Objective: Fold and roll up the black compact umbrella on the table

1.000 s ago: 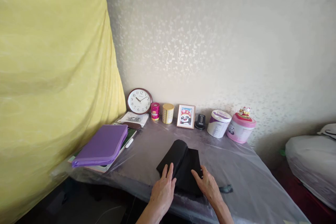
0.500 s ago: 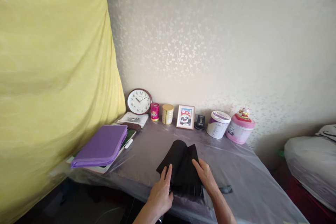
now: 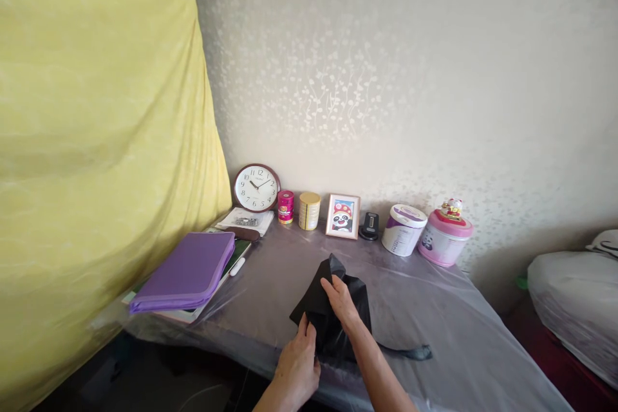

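A black folded fabric item [image 3: 315,299] lies near the front edge of the table, creased, with a point of cloth standing up at its top. Its exact kind I cannot make out. From its right side a narrow dark strap [image 3: 410,353] trails over the table. My left hand [image 3: 298,357] is closed at the lower left edge of the fabric, its fingertips against the cloth. My right hand [image 3: 340,299] reaches across the middle and grips a raised fold, thumb on the left side. The fingers' undersides are hidden.
A purple zip folder [image 3: 186,270] rests on papers at the left. Along the wall stand a clock [image 3: 257,187], a pink can [image 3: 285,207], a yellow-lidded can [image 3: 309,211], a framed panda picture [image 3: 342,216], a small black device [image 3: 369,226] and two tubs [image 3: 403,230].
My right hand has moved left and up from the fabric's right edge onto its middle, gathering a fold. The cloth's right flap has shifted and more strap shows. My left hand has barely moved.
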Available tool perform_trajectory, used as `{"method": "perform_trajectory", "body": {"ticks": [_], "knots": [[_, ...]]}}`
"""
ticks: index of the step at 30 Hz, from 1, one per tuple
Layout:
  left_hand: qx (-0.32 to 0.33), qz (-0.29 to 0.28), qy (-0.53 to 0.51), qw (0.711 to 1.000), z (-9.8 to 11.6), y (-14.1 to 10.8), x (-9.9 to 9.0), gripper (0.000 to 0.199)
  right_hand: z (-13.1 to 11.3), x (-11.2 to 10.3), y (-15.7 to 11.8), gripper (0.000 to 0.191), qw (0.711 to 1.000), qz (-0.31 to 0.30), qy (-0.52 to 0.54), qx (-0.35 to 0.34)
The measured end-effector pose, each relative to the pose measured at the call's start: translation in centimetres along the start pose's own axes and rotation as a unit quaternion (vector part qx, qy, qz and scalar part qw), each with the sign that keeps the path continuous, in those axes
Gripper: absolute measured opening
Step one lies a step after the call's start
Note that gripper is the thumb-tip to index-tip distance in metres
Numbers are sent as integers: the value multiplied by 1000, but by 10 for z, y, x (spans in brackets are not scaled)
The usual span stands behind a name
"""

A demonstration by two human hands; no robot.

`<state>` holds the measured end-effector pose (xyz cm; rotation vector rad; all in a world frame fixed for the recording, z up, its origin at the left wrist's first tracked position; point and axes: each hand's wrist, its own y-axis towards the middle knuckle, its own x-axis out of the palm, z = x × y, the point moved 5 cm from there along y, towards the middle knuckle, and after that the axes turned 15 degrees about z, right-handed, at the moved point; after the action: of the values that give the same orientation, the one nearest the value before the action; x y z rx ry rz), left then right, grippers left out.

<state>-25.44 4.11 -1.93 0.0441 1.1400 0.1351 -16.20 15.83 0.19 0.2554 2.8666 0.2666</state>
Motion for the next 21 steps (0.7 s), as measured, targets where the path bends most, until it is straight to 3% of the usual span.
{"method": "perform_trajectory", "body": {"ticks": [8,13,17,21], "knots": [[14,10,11,1000,-5,-7,2,64,2,4,5,24,987,-9,-154,-47],[13,55,46,997,-8,-17,-10,56,-2,13,-1,19,986,-81,-148,-17],[72,107,48,990,3,-15,-20,47,-15,26,-11,29,981,-157,-104,-39],[109,137,-11,984,7,-6,-14,53,-26,30,-17,30,971,-163,-153,-82]]}}
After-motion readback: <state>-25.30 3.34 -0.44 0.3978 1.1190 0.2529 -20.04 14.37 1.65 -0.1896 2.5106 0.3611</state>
